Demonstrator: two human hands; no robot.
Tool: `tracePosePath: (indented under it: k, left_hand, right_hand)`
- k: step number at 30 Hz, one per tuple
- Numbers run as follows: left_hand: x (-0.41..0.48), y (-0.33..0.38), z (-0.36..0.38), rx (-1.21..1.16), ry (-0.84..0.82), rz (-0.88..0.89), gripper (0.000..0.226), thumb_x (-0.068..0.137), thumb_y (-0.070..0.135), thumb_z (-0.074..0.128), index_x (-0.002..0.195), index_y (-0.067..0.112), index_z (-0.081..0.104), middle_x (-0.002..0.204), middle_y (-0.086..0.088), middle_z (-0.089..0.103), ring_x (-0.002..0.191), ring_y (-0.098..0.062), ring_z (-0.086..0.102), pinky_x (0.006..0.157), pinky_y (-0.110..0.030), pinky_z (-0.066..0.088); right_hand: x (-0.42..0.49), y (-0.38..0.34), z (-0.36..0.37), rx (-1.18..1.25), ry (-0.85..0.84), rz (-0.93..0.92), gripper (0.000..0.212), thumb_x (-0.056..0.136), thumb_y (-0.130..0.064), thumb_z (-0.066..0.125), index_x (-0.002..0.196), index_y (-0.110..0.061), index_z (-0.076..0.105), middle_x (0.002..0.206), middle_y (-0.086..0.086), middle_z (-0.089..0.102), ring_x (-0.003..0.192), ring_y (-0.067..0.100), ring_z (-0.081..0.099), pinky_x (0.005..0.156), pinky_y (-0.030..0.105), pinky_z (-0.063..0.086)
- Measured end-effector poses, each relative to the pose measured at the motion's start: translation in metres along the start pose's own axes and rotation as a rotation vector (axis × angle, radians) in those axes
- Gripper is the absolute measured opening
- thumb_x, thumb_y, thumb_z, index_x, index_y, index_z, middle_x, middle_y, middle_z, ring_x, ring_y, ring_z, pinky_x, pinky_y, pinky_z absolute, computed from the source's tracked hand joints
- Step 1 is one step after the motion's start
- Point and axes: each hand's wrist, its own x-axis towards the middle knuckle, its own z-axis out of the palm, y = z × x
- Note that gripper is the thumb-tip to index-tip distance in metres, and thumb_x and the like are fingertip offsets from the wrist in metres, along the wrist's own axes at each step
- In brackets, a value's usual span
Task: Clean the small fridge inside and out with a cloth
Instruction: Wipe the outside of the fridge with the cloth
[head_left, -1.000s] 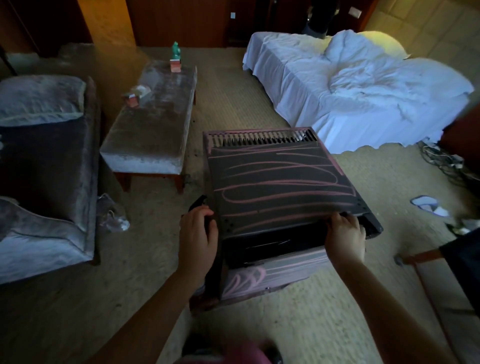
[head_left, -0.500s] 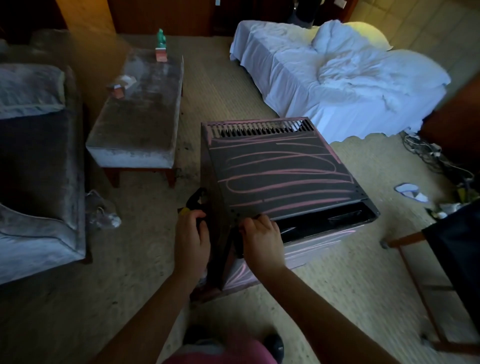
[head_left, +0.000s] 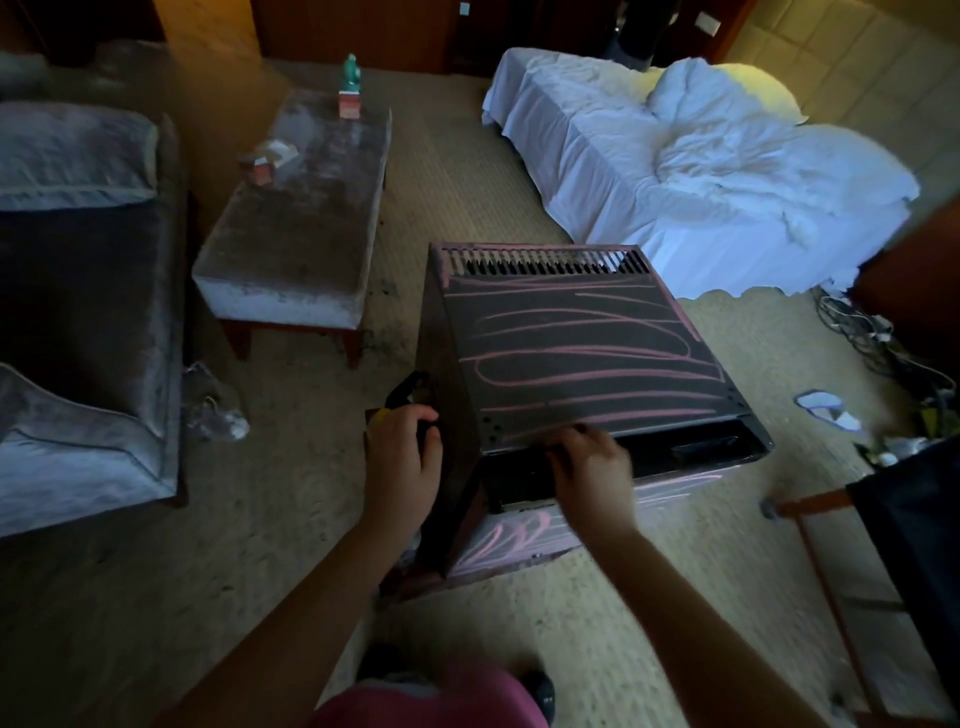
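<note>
The small fridge (head_left: 571, 353) stands on the carpeted floor (head_left: 291, 519) between the bench (head_left: 291, 234) and the bed (head_left: 701, 171), its dark top scrawled with pink lines and a row of vent slots along the far edge. The left hand (head_left: 402, 460) is at the fridge's near left corner, fingers curled round a dark object (head_left: 410, 389) (what it is I cannot tell). The right hand (head_left: 592, 467), blurred, is on the near edge of the top panel, fingers bent over the lip into the dark recess below, gripping it. On the bench a green figurine (head_left: 351, 73) stands on a small red box (head_left: 349, 104). A grey sofa (head_left: 78, 322) lies further left.
</note>
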Motion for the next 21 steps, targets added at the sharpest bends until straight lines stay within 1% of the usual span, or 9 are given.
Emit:
tracePosePath:
  k: [3, 4, 6, 10, 13, 15, 17, 19, 21]
  left_hand:
    - [0.005, 0.010, 0.008, -0.002, -0.040, 0.035, 0.020, 0.094, 0.021, 0.049, 0.105, 0.008, 0.059, 0.101, -0.006, 0.060, 0.096, -0.024, 0.057, 0.081, -0.034, 0.047]
    - [0.006, 0.014, 0.010, -0.008, -0.055, 0.050, 0.018, 0.093, 0.018, 0.050, 0.105, 0.008, 0.059, 0.102, -0.007, 0.060, 0.098, -0.023, 0.056, 0.083, -0.031, 0.045]
    - [0.009, 0.022, 0.013, 0.002, -0.073, 0.096, 0.024, 0.093, 0.023, 0.045, 0.103, 0.007, 0.059, 0.103, -0.007, 0.060, 0.099, -0.019, 0.054, 0.086, -0.026, 0.042]
    - [0.014, 0.027, 0.014, 0.044, -0.084, 0.184, 0.026, 0.092, 0.024, 0.042, 0.102, 0.006, 0.058, 0.102, -0.007, 0.059, 0.098, -0.019, 0.053, 0.086, -0.021, 0.038]
    - [0.012, 0.032, 0.018, 0.071, -0.076, 0.206, 0.022, 0.091, 0.021, 0.045, 0.101, 0.007, 0.059, 0.103, -0.007, 0.059, 0.099, -0.018, 0.053, 0.087, -0.018, 0.036]
    - [0.008, 0.034, 0.023, 0.075, -0.072, 0.200, 0.023, 0.091, 0.022, 0.045, 0.101, 0.007, 0.060, 0.104, -0.007, 0.060, 0.099, -0.018, 0.053, 0.087, -0.018, 0.036]
    - [0.004, 0.036, 0.027, 0.082, -0.081, 0.198, 0.026, 0.092, 0.025, 0.043, 0.101, 0.007, 0.060, 0.105, -0.006, 0.060, 0.099, -0.018, 0.054, 0.088, -0.017, 0.036]
    - [0.003, 0.038, 0.033, 0.100, -0.084, 0.192, 0.018, 0.091, 0.019, 0.050, 0.101, 0.008, 0.060, 0.104, -0.005, 0.060, 0.099, -0.018, 0.055, 0.088, -0.016, 0.035]
    - [0.004, 0.041, 0.040, 0.116, -0.071, 0.182, 0.012, 0.090, 0.011, 0.057, 0.101, 0.008, 0.061, 0.104, -0.005, 0.061, 0.100, -0.019, 0.056, 0.088, -0.017, 0.036]
  right_hand:
    - [-0.009, -0.045, 0.009, 0.095, -0.041, -0.145, 0.008, 0.080, -0.017, 0.061, 0.081, -0.019, 0.069, 0.075, 0.001, 0.066, 0.071, 0.022, 0.060, 0.063, 0.032, 0.048]
    - [-0.010, -0.046, 0.009, 0.086, -0.047, -0.194, 0.011, 0.082, -0.021, 0.057, 0.081, -0.020, 0.068, 0.075, -0.002, 0.066, 0.074, 0.021, 0.060, 0.065, 0.032, 0.047]
    - [-0.007, -0.020, 0.007, 0.048, -0.055, -0.228, 0.007, 0.082, -0.021, 0.061, 0.085, -0.021, 0.068, 0.080, 0.000, 0.068, 0.078, 0.023, 0.061, 0.067, 0.034, 0.049]
    - [0.011, 0.069, -0.017, -0.049, -0.033, -0.036, 0.012, 0.078, -0.012, 0.071, 0.089, -0.016, 0.068, 0.084, 0.009, 0.068, 0.078, 0.033, 0.063, 0.066, 0.038, 0.050]
    - [0.026, 0.118, -0.035, -0.149, -0.060, 0.025, 0.010, 0.079, -0.012, 0.073, 0.087, -0.015, 0.068, 0.080, 0.011, 0.068, 0.076, 0.034, 0.063, 0.064, 0.035, 0.045]
    - [0.034, 0.146, -0.045, -0.210, -0.109, 0.078, 0.008, 0.082, -0.015, 0.070, 0.089, -0.014, 0.068, 0.082, 0.015, 0.067, 0.077, 0.036, 0.062, 0.065, 0.036, 0.045]
    - [0.042, 0.174, -0.055, -0.242, -0.133, 0.165, 0.011, 0.086, -0.019, 0.066, 0.095, -0.014, 0.068, 0.087, 0.019, 0.065, 0.080, 0.039, 0.061, 0.068, 0.039, 0.047]
    - [0.050, 0.197, -0.064, -0.274, -0.162, 0.252, 0.017, 0.090, -0.026, 0.061, 0.103, -0.017, 0.067, 0.091, 0.018, 0.062, 0.080, 0.040, 0.058, 0.070, 0.039, 0.046]
    - [0.054, 0.206, -0.068, -0.306, -0.191, 0.220, 0.018, 0.093, -0.028, 0.058, 0.104, -0.017, 0.066, 0.091, 0.016, 0.060, 0.080, 0.037, 0.057, 0.071, 0.038, 0.045]
